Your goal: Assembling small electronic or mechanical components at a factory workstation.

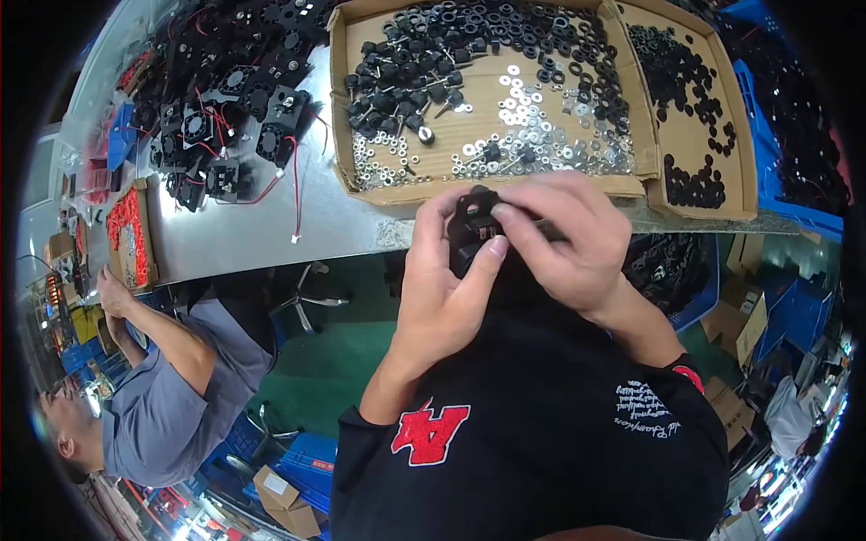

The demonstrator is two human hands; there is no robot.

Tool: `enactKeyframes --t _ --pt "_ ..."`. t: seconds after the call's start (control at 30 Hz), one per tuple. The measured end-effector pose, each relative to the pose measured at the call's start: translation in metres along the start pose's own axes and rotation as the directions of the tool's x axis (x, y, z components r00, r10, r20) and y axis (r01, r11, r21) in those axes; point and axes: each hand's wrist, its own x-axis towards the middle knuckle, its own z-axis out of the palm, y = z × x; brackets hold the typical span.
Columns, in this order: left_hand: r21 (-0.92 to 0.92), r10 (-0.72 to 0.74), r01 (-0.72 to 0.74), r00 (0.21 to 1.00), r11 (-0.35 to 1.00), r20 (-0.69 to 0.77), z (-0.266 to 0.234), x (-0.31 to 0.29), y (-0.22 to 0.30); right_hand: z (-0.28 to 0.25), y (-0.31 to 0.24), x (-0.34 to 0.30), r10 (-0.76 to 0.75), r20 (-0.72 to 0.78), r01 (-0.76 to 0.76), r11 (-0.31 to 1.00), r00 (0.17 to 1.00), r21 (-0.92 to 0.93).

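Observation:
Close to my body, just off the near edge of the box, I hold a small black plastic part (470, 212) with a round hole in its flat end. My left hand (442, 293) is closed around it, thumb on the near side and fingers behind. The bent fingers of my right hand (573, 239) come together at the part's right edge and touch it. Whether a smaller piece sits between those fingertips is hidden. Directly beyond lies a shallow cardboard box (483, 86) with black knobs with metal screws (406, 72), white washers (516, 99), metal nuts and black rings (568, 45).
A second cardboard box (690, 50) with small black pieces adjoins on the right, beside a blue crate (767, 153). Black fans with red wires (198, 126) lie piled on the metal table (216, 239). At left, another person (171, 370) works at a box of red pieces (131, 234).

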Motion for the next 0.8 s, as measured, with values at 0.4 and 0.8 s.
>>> enactKeyframes --t 0.4,0.8 --pt "-0.454 -0.308 0.314 0.947 0.834 0.089 -0.025 -0.019 0.006 -0.024 0.014 0.041 0.21 0.239 -0.179 0.973 0.948 -0.146" --pt "-0.611 -0.335 0.342 0.933 0.714 0.132 -0.048 -0.026 -0.012 0.0 0.05 0.101 0.414 0.401 -0.04 0.735 0.817 -0.677"
